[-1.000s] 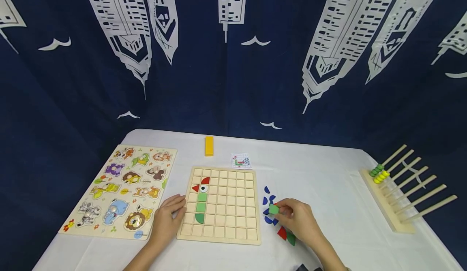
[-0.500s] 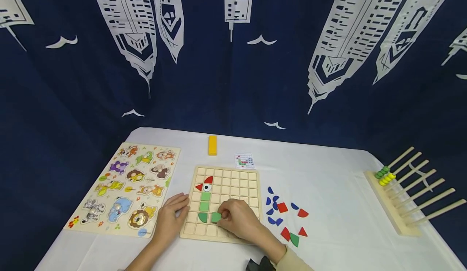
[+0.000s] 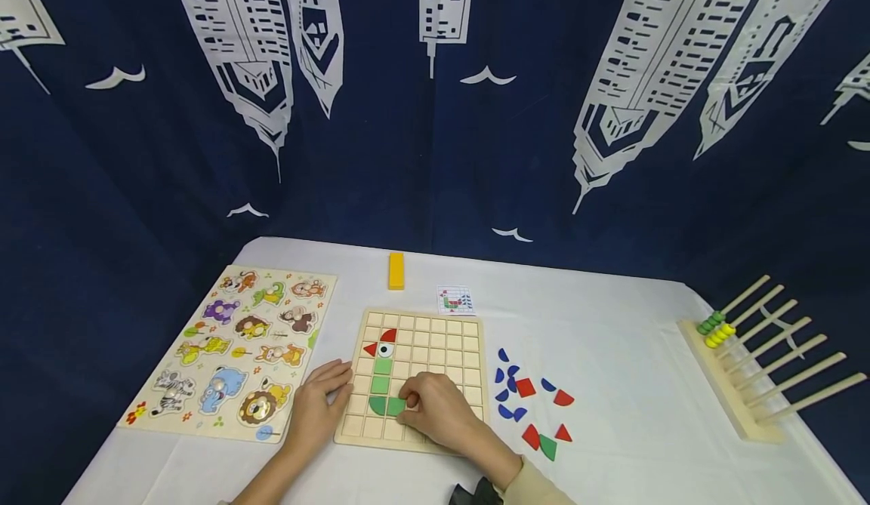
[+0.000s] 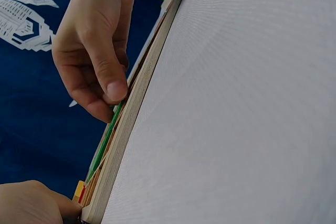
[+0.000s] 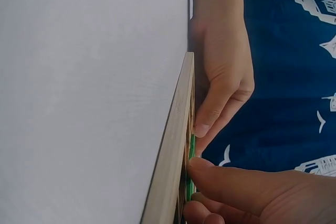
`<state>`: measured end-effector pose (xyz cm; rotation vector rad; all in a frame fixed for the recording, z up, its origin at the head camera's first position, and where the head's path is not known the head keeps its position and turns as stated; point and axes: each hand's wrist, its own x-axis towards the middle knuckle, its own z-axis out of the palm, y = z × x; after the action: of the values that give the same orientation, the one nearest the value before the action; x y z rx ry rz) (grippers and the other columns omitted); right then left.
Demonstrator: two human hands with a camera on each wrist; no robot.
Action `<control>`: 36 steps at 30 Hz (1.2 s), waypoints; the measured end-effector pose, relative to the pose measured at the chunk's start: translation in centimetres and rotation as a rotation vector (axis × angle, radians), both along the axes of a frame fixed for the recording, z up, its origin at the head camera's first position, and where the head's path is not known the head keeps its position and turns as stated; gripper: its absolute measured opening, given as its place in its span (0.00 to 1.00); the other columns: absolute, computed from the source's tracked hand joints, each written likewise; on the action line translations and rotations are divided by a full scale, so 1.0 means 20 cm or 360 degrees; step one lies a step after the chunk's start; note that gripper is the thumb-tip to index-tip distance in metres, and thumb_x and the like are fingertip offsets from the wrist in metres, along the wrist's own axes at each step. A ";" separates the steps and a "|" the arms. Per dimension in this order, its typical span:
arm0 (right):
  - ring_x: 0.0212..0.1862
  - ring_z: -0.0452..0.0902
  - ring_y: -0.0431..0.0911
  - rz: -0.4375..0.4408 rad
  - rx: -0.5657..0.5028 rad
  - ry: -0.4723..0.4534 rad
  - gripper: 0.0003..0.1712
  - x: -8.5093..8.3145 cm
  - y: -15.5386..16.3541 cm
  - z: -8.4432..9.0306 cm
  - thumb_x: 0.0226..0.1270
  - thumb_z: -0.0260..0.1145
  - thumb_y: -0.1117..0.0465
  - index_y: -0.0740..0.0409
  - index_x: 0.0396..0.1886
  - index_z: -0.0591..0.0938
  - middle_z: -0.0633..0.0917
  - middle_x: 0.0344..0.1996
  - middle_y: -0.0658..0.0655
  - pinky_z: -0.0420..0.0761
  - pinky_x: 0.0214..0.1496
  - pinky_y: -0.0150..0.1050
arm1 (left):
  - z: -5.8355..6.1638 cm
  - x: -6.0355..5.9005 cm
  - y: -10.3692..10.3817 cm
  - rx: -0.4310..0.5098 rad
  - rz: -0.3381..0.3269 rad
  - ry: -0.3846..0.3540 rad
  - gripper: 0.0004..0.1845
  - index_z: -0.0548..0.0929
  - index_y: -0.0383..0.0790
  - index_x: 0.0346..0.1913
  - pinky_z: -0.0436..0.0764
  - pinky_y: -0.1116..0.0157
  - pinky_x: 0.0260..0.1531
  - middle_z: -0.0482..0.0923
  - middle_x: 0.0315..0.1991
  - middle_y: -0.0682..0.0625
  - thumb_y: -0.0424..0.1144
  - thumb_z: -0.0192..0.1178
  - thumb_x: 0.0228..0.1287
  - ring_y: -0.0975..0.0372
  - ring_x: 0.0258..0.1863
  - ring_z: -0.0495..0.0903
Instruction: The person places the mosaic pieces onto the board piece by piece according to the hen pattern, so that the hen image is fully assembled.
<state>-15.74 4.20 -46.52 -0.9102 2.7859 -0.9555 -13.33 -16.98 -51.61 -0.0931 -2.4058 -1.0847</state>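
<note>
A wooden grid board (image 3: 435, 354) lies on the white table. In its left cells sit a red quarter piece (image 3: 389, 336), a red triangle (image 3: 370, 349), an eye tile (image 3: 385, 350), two green squares (image 3: 382, 384) in a column and a green quarter piece (image 3: 377, 405). Beside that quarter, my right hand (image 3: 442, 411) pinches another green square (image 3: 394, 407), which looks level with the board; its edge is partly behind the fingers in the right wrist view. My left hand (image 3: 318, 403) rests with relaxed fingers against the board's left edge.
Right of the board lie several loose blue half-round pieces (image 3: 504, 411), a red square (image 3: 526, 387) and a green quarter (image 3: 547, 448). Behind it are a pattern card (image 3: 455, 300) and yellow block (image 3: 396, 271). An animal puzzle (image 3: 231, 354) lies left, a bead rack (image 3: 734, 384) far right.
My right hand has carried the green square leftward from the loose pieces onto the board and lowered it beside the green quarter. My left hand stays at the board's edge.
</note>
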 end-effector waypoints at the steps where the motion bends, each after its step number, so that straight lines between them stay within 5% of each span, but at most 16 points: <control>1: 0.26 0.69 0.32 -0.0002 -0.0004 -0.0001 0.10 0.00 0.00 0.00 0.47 0.77 0.65 0.59 0.30 0.85 0.78 0.21 0.46 0.71 0.27 0.23 | 0.00 0.00 0.00 0.0001 0.0001 -0.0003 0.14 0.86 0.26 0.42 0.77 0.48 0.57 0.86 0.47 0.40 0.22 0.70 0.49 0.46 0.53 0.82; 13: 0.23 0.66 0.29 -0.0096 -0.0070 0.0046 0.09 0.05 0.26 0.05 0.50 0.76 0.65 0.57 0.33 0.86 0.78 0.23 0.44 0.70 0.25 0.24 | 0.00 0.00 0.01 0.0002 0.0005 -0.0020 0.14 0.86 0.26 0.43 0.76 0.49 0.58 0.86 0.48 0.41 0.23 0.69 0.50 0.47 0.54 0.82; 21: 0.25 0.68 0.29 -0.0438 -0.0128 0.0128 0.12 0.13 0.72 0.08 0.48 0.76 0.71 0.57 0.34 0.87 0.80 0.24 0.42 0.73 0.25 0.27 | 0.00 0.01 0.00 -0.0020 0.0018 -0.0035 0.14 0.86 0.28 0.43 0.74 0.51 0.58 0.86 0.48 0.43 0.25 0.70 0.50 0.48 0.55 0.82; 28: 0.26 0.69 0.34 -0.0850 0.0005 -0.0137 0.15 0.18 1.00 0.06 0.48 0.76 0.71 0.55 0.37 0.87 0.81 0.26 0.45 0.74 0.27 0.27 | 0.02 0.02 -0.01 -0.0006 0.0035 -0.0089 0.14 0.86 0.28 0.44 0.72 0.51 0.59 0.86 0.49 0.43 0.25 0.69 0.52 0.48 0.56 0.81; 36: 0.25 0.67 0.38 -0.0954 0.0032 -0.0387 0.14 0.19 1.05 -0.03 0.50 0.76 0.68 0.55 0.38 0.87 0.79 0.24 0.46 0.68 0.24 0.28 | 0.02 0.02 0.01 0.0004 0.0003 -0.0091 0.14 0.86 0.27 0.44 0.73 0.49 0.59 0.86 0.49 0.42 0.24 0.69 0.51 0.47 0.56 0.81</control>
<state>-12.00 25.22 -47.04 0.0720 2.8761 -1.0024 -12.95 -16.87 -51.18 -0.0598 -2.4545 -1.1030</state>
